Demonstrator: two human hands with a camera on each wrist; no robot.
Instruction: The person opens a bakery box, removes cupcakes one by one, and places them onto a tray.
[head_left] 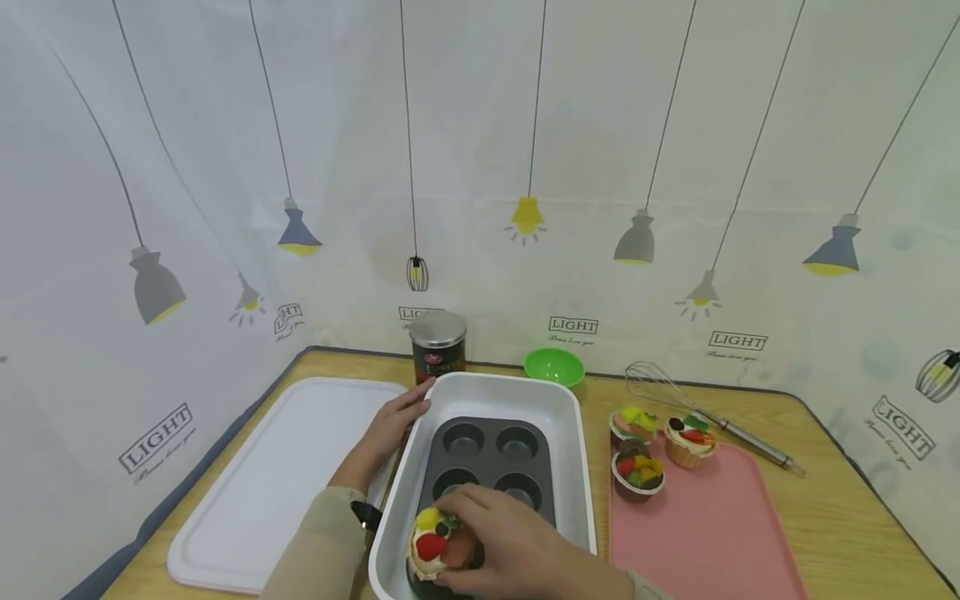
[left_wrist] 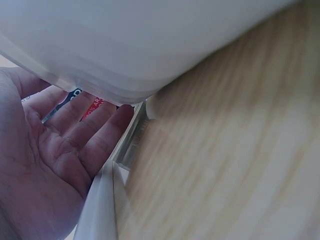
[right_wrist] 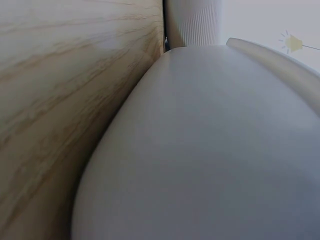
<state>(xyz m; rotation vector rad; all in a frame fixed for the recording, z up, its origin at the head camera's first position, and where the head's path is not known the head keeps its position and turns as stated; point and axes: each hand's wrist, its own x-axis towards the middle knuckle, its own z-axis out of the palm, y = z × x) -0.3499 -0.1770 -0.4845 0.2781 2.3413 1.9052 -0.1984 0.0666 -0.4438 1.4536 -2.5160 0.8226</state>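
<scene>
My right hand [head_left: 517, 542] grips a fruit-topped cupcake [head_left: 431, 546] with the thumb and fingers, at the front-left cup of a dark muffin tin [head_left: 491, 475]. Whether the cupcake's base touches the cup is hidden. The tin lies inside a deep white tray [head_left: 581, 467]. On the tray's left side, my left hand [head_left: 386, 433] touches the rim with its fingers extended. In the left wrist view the left palm [left_wrist: 60, 145] faces the camera, fingers against the tray's outer wall. The right wrist view shows the tray's outside [right_wrist: 200, 150], with the hand out of sight.
Several things surround the tray: a white board [head_left: 270, 475] on the left, an espresso can [head_left: 438, 342] and a green bowl [head_left: 555, 367] behind. On the right, three cupcakes [head_left: 688, 442] sit on a pink board [head_left: 697, 533], with a whisk [head_left: 738, 433] beyond them.
</scene>
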